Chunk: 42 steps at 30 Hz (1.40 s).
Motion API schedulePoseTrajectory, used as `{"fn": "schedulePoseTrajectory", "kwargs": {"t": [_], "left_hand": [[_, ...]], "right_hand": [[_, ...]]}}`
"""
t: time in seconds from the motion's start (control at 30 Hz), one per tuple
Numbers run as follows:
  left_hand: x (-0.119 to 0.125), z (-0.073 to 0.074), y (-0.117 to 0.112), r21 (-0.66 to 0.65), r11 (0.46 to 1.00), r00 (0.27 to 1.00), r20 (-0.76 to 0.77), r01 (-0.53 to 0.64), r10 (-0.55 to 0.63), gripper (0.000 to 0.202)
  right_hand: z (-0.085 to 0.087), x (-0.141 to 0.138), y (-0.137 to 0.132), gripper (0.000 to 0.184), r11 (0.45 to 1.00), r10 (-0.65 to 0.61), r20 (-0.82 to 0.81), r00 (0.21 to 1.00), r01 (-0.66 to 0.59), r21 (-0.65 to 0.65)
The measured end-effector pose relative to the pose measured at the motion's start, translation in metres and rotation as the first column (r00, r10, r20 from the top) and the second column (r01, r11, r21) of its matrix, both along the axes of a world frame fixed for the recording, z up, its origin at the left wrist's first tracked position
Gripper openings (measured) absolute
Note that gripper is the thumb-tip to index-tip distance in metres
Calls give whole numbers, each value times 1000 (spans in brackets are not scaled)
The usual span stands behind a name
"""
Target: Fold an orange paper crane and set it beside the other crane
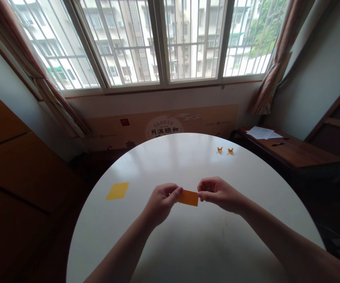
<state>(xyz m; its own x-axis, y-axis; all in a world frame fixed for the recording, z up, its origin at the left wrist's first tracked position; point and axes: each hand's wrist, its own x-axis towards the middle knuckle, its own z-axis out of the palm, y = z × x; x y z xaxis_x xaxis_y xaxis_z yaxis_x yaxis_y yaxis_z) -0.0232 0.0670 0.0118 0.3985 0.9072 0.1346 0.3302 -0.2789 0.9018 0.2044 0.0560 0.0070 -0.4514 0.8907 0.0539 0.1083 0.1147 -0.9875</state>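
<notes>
A small orange paper [188, 197], folded into a narrow rectangle, is held above the round white table [187, 243]. My left hand [161, 202] pinches its left end and my right hand [218, 193] pinches its right end, fingers closed on both. A flat yellow paper square [117, 190] lies on the table to the left of my hands. Two small folded orange paper figures [225, 150] stand at the table's far right.
A dark wooden side table [293, 151] with white sheets [264, 133] and a black pen stands to the right. A printed cardboard panel [164, 125] leans under the barred window. Wooden furniture fills the left side.
</notes>
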Motion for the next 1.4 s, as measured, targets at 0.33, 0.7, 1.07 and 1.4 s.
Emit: {"fn": "schedulePoseTrajectory", "kwargs": {"t": [0.33,0.7,1.07,1.4], "left_hand": [[2,-7,8,-319,946,983,147,-55,107,44],[-1,-11,3,-460,863,978,80,210,-195,42],[-10,-15,16,219,975,883,-448,-44,141,26],[-13,-12,9,298,872,823,-538,390,-184,22]], "right_hand": [[-17,5,11,30,982,-183,-31,983,185,42],[-7,-4,-8,17,870,131,206,970,-212,445],[-17,-3,-1,13,745,-27,595,804,-380,548],[-20,-1,3,15,741,-32,596,802,-381,553]]}}
